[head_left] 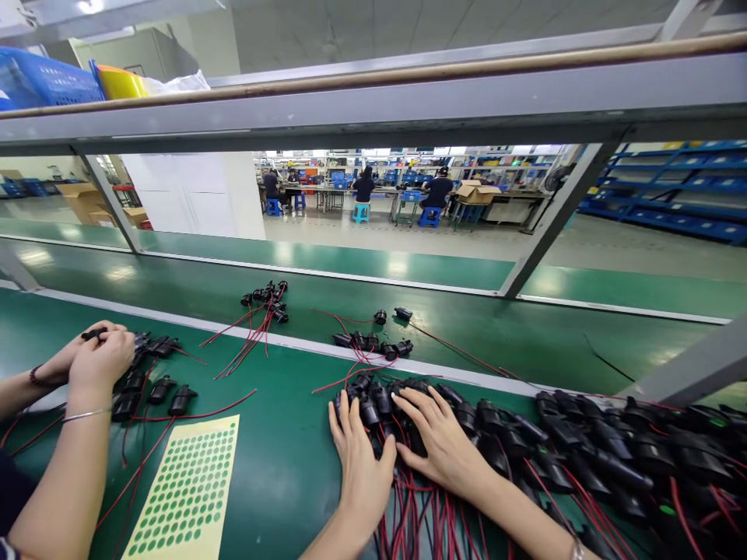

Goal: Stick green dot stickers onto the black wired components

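My left hand and my right hand lie on a cluster of black cylindrical plastic parts on the green bench, straight in front of me. The fingers of both are spread and loosely curved, laid over the parts and not clenched, and my thumbs come near each other in the middle. Red and black wires run from under my palms towards me. To my right, a large heap of similar black parts covers the bench, and a few of them show green dots. To my left lies a pale yellow sticker sheet with rows of round green stickers. Past it, a co-worker's hands hold a small black piece, with more wired parts just beside. Beyond the pale strip sit two small groups, a left group and a nearer group, some of their red wires trailing across it. Overhead, a blue basket stands on the shelf, and people sit far off.
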### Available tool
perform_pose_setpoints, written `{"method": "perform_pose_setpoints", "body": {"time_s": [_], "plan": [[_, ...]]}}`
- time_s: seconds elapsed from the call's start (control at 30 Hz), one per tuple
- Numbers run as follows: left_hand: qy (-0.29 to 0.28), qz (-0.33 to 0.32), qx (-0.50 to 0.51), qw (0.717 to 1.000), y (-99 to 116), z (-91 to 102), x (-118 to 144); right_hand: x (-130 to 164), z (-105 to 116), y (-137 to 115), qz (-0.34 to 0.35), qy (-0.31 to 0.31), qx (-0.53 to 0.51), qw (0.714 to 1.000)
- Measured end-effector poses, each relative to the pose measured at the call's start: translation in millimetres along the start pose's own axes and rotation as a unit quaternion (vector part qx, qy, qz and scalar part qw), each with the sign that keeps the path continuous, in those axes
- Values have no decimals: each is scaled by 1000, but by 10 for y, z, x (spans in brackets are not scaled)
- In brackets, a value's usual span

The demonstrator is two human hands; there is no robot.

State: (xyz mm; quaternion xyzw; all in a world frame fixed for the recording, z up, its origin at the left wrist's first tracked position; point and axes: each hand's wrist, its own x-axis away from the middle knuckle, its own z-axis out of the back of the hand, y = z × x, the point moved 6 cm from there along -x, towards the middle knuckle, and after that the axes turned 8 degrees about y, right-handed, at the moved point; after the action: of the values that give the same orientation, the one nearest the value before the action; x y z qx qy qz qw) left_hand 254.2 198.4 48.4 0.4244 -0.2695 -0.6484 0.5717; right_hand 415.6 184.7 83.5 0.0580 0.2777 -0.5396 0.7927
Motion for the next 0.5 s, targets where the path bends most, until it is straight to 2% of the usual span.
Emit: {"method": "perform_pose_setpoints", "body": {"time_s": [0.1, 0.17, 0.3, 0.4, 0.5], "plan": [[-9, 4, -7, 1000, 57, -61, -99, -278, 101, 202, -50, -26, -26, 998], [-15, 8, -12, 1000, 81, -27, -121, -534, 187, 433, -108, -36, -38, 993], [-1, 8, -43, 999, 128, 286, -285, -1050, 231, 1001, -256, -78, -33, 963], [-1, -2, -79, 997, 156, 527, -692, -1280, 73, 1253, -336, -148, -52, 929], [-42, 20, -110, 993, 120, 525, -1253, -1394, -159, 1274, -380, -205, -99, 897]]}}
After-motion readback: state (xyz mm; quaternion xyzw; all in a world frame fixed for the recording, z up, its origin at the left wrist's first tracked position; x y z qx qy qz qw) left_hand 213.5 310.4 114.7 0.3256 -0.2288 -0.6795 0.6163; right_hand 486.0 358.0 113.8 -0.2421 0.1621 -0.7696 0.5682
